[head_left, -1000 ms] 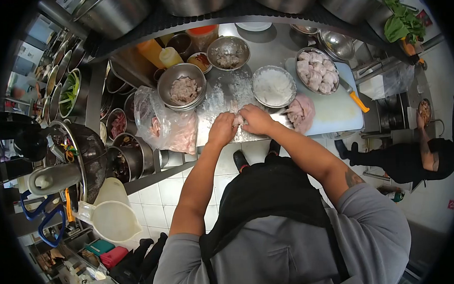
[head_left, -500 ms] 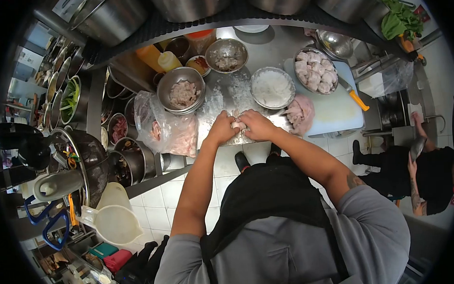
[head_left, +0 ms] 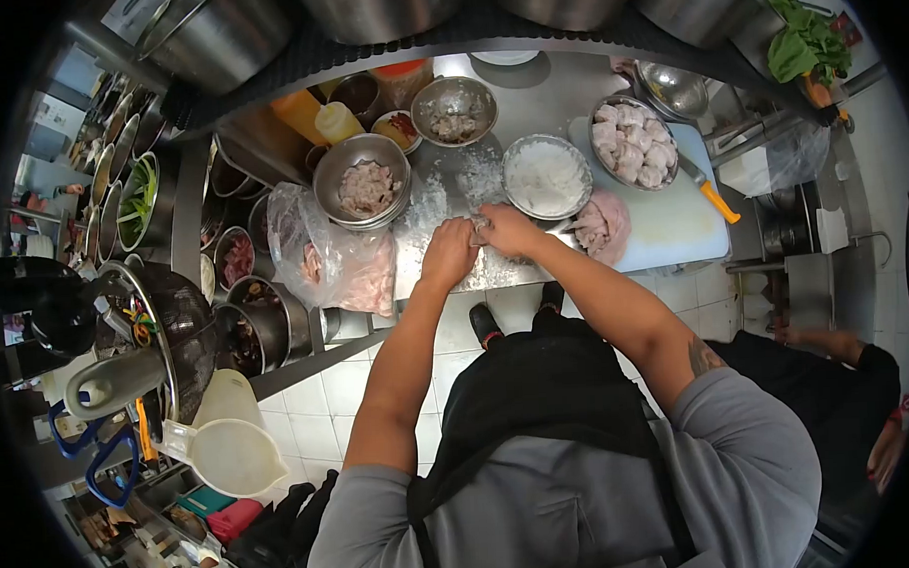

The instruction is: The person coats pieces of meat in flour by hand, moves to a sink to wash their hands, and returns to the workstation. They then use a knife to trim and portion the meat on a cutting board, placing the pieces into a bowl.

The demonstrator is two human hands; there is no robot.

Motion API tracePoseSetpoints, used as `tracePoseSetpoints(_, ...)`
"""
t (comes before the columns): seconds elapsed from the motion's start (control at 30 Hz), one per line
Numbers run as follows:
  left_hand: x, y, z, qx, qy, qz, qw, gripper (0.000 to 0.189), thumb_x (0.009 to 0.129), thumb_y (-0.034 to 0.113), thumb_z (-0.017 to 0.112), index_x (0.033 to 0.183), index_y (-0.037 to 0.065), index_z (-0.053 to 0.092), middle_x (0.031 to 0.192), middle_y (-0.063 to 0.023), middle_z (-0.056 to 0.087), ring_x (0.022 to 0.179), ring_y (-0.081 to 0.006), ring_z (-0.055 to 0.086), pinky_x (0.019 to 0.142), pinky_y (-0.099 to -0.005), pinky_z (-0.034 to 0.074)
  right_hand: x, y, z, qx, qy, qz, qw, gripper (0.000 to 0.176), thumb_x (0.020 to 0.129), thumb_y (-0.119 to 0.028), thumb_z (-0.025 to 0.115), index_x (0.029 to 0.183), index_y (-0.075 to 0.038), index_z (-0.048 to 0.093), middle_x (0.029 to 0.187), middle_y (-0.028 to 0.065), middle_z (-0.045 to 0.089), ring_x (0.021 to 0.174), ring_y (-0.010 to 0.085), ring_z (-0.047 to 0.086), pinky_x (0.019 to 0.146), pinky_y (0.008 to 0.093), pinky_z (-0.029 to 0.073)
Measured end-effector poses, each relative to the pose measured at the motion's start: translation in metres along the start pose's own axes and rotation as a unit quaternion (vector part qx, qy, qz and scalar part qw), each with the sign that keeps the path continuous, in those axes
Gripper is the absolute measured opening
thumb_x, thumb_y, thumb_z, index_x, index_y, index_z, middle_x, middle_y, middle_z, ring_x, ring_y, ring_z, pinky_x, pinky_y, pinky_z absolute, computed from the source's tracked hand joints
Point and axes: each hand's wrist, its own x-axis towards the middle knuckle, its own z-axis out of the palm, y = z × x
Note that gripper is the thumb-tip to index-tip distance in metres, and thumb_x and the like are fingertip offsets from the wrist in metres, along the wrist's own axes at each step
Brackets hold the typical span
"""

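My left hand (head_left: 450, 252) and my right hand (head_left: 509, 230) meet low over the steel counter (head_left: 504, 270), fingers closed around a small piece of pale raw meat (head_left: 479, 230). Most of that piece is hidden by my fingers. Just beyond my right hand stands a bowl of white powder (head_left: 546, 177); a heap of pink raw meat (head_left: 603, 226) lies to its right. Up and left of my left hand, a steel bowl of minced meat (head_left: 368, 190) sits on stacked bowls. A plastic bag of raw meat (head_left: 359, 262) rests left of my left wrist.
A round dish of pale meat pieces (head_left: 632, 148) and an orange-handled knife (head_left: 717, 200) lie on the white cutting board (head_left: 673, 238). Another steel bowl (head_left: 455, 112) stands farther back. Large pots (head_left: 380, 11) line the overhead shelf. A co-worker in black (head_left: 798, 382) is at right.
My hands have shifted and closed over the meat piece, which shows less now; my right hand moved slightly up. The co-worker at right has moved nearer and lower in view.
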Motion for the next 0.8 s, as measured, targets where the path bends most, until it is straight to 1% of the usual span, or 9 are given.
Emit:
tracePoseSetpoints(0.07,0.0,0.002,-0.003,-0.046,0.008,-0.042,0.998,0.043,0.073,0.007,0.073,0.112,-0.001,0.056,0.109,-0.0196,0.063,0.104,-0.0387,0.059,0.091,-0.0431,0.048,0.0,0.0,0.002,0.053,0.01,0.051,0.997,0.047,0.084,-0.024,0.058,0.122,0.004,0.057,0.101,0.0226,0.066,0.097,0.04,0.062,0.087,0.0445,0.048)
tracePoseSetpoints(0.17,-0.002,0.002,-0.005,-0.199,0.028,-0.154,0.967,0.038,0.077,0.005,0.07,0.112,-0.003,0.056,0.105,-0.0164,0.067,0.096,-0.0322,0.065,0.085,-0.0407,0.052,-0.002,0.023,0.022,0.304,0.054,0.046,0.95,0.048,0.084,-0.019,0.061,0.128,-0.001,0.057,0.094,0.0151,0.068,0.084,0.0254,0.064,0.076,0.0358,0.05)
tracePoseSetpoints(0.23,-0.002,0.001,-0.009,-0.377,0.024,-0.248,0.892,0.036,0.08,0.004,0.068,0.112,-0.004,0.056,0.105,-0.0142,0.068,0.094,-0.0261,0.067,0.081,-0.0385,0.054,-0.014,0.025,0.02,0.391,0.001,0.091,0.916,0.047,0.083,-0.011,0.061,0.128,-0.003,0.058,0.091,0.0098,0.067,0.076,0.0154,0.06,0.067,0.0297,0.047)
tracePoseSetpoints(0.27,-0.01,0.005,-0.007,-0.548,0.03,-0.269,0.791,0.031,0.086,0.006,0.063,0.116,-0.002,0.057,0.107,-0.012,0.067,0.097,-0.0188,0.065,0.082,-0.0341,0.053,-0.02,0.025,0.02,0.434,-0.027,0.113,0.893,0.047,0.082,-0.008,0.061,0.128,-0.004,0.058,0.09,0.0072,0.066,0.072,0.0104,0.057,0.063,0.0266,0.045)
tracePoseSetpoints(0.4,-0.016,0.028,-0.017,-0.698,0.028,-0.264,0.665,0.028,0.094,0.009,0.05,0.119,0.001,0.056,0.112,-0.0105,0.066,0.099,-0.0202,0.063,0.085,-0.0356,0.052,-0.04,-0.003,0.0,0.482,-0.009,0.087,0.872,0.039,0.086,-0.002,0.062,0.125,-0.004,0.06,0.088,0.0033,0.065,0.066,0.0049,0.052,0.054,0.022,0.039)
tracePoseSetpoints(0.5,-0.015,0.044,-0.024,-0.751,0.032,-0.265,0.604,0.028,0.093,0.012,0.056,0.119,0.003,0.058,0.107,-0.0057,0.067,0.096,-0.0157,0.062,0.082,-0.0296,0.049,-0.048,-0.025,-0.029,0.485,-0.004,0.092,0.869,0.034,0.089,-0.005,0.064,0.123,-0.002,0.061,0.088,0.0026,0.065,0.066,0.0051,0.052,0.053,0.0219,0.038)
tracePoseSetpoints(0.6,-0.011,0.05,-0.03,-0.699,0.002,-0.24,0.674,0.027,0.093,0.015,0.058,0.118,0.004,0.06,0.106,-0.0036,0.067,0.095,-0.0131,0.061,0.081,-0.0271,0.046,-0.051,-0.026,-0.053,0.486,-0.015,0.091,0.869,0.031,0.09,-0.007,0.065,0.119,-0.001,0.062,0.092,0.0034,0.066,0.073,0.0056,0.056,0.061,0.0212,0.044)
tracePoseSetpoints(0.73,0.0,0.059,-0.038,-0.593,-0.063,-0.226,0.77,0.028,0.09,0.013,0.062,0.116,0.002,0.061,0.105,-0.004,0.066,0.093,-0.0121,0.06,0.079,-0.027,0.045,-0.054,-0.035,-0.08,0.4,-0.019,0.03,0.916,0.03,0.089,-0.007,0.065,0.118,-0.001,0.062,0.093,0.0038,0.066,0.079,0.0081,0.059,0.069,0.0239,0.048)
tracePoseSetpoints(0.8,0.002,0.07,-0.045,-0.642,-0.05,-0.212,0.735,0.03,0.088,0.009,0.064,0.116,0.001,0.06,0.104,-0.0045,0.066,0.093,-0.0124,0.06,0.081,-0.0277,0.046,-0.056,-0.038,-0.088,0.418,-0.032,0.033,0.907,0.029,0.089,-0.007,0.065,0.117,0.0,0.062,0.094,0.0041,0.066,0.08,0.0096,0.06,0.072,0.0254,0.049)
